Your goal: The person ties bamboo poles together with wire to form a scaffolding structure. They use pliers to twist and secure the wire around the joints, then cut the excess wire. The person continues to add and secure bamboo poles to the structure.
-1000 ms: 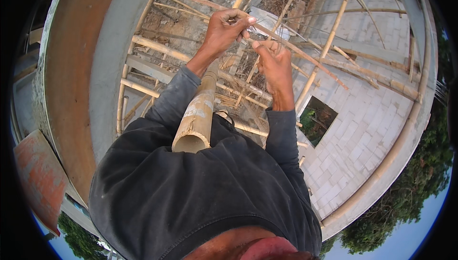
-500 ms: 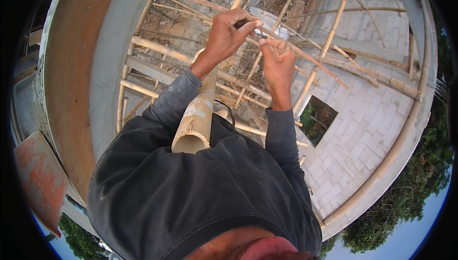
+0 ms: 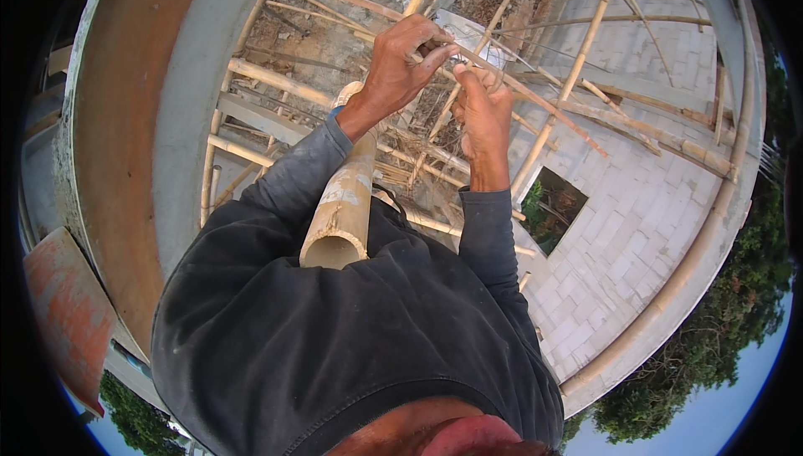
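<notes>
Holds the left hand at a reddish wooden strip, slanting down to the right past both hands. Has the right hand just beside the left, near the strip's lower edge. Curls the fingers of both inward, with thumbs near fingertips; cannot tell whether clamped on anything. Has a thick, hollow bamboo pole between dark sleeves.
</notes>
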The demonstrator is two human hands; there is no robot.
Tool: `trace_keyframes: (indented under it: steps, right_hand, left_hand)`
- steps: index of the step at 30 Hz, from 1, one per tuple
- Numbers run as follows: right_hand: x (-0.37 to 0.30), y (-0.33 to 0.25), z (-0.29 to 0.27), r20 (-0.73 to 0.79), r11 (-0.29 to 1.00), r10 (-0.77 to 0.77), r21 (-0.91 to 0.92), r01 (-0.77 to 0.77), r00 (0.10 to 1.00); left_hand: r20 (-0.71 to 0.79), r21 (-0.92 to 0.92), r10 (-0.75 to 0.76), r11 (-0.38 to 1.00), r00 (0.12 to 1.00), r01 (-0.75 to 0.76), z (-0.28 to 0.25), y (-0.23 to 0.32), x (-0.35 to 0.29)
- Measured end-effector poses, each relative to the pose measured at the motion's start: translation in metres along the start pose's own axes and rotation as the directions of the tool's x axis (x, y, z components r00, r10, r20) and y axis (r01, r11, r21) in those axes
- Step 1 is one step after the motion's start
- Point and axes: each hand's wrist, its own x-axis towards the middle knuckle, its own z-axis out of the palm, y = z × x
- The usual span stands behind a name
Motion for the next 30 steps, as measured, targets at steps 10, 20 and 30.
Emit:
trace_keyframes:
  steps: [10,20,30]
  right_hand:
    - [-0.017,-0.001,-0.007,0.11,0.998,-0.004,-0.068,0.012,0.994]
    - [-0.022,0.0,-0.015,0.077,0.986,-0.041,0.162,0.028,0.996]
    - [-0.014,0.003,-0.017,0.173,0.993,0.007,0.117,-0.028,0.985]
  left_hand:
    - [0.14,-0.328,-0.429,0.83,0.892,0.451,-0.004,-0.009,-0.008]
    - [0.134,-0.32,-0.275,0.897,0.952,0.304,-0.002,0.004,-0.001]
    - [0.054,-0.358,-0.283,0.89,0.958,0.283,-0.002,0.0,-0.001]
